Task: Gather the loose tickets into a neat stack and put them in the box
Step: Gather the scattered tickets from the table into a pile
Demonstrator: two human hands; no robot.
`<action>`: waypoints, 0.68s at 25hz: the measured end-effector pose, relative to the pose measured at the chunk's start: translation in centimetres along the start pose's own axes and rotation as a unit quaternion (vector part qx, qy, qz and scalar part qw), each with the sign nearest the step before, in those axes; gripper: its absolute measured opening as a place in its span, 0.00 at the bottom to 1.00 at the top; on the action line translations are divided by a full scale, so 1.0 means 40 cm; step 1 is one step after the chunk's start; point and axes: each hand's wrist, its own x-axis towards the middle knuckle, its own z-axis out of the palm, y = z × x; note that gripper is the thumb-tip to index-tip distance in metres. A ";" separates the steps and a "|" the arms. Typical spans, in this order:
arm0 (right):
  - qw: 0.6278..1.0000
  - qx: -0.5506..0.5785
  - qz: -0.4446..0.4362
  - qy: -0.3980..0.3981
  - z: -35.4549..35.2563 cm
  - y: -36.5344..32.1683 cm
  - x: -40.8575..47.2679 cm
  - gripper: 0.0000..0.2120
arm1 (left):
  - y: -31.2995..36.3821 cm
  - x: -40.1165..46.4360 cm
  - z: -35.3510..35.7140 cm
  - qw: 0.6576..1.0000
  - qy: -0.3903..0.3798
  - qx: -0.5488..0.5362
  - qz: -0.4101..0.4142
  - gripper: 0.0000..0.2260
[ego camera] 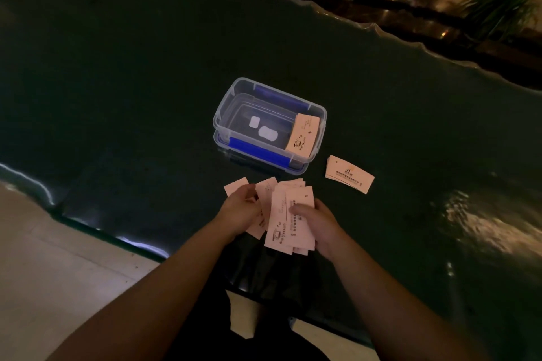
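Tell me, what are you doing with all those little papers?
A person is tidying tickets at a dark table. Both hands, the left hand and the right hand, hold a messy fan of tickets and are squaring it up. One neat stack already leans inside the clear plastic box. Another small stack lies on the table beside the box.

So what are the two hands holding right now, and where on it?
Both hold a fanned bunch of pale pink paper tickets: the left hand grips its left edge, the right hand its right side, thumb on top.
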 end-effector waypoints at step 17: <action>0.995 0.063 -0.034 0.066 0.016 0.060 -0.001 0.38 | 0.016 -0.013 0.111 0.990 -0.101 0.054 0.076 0.30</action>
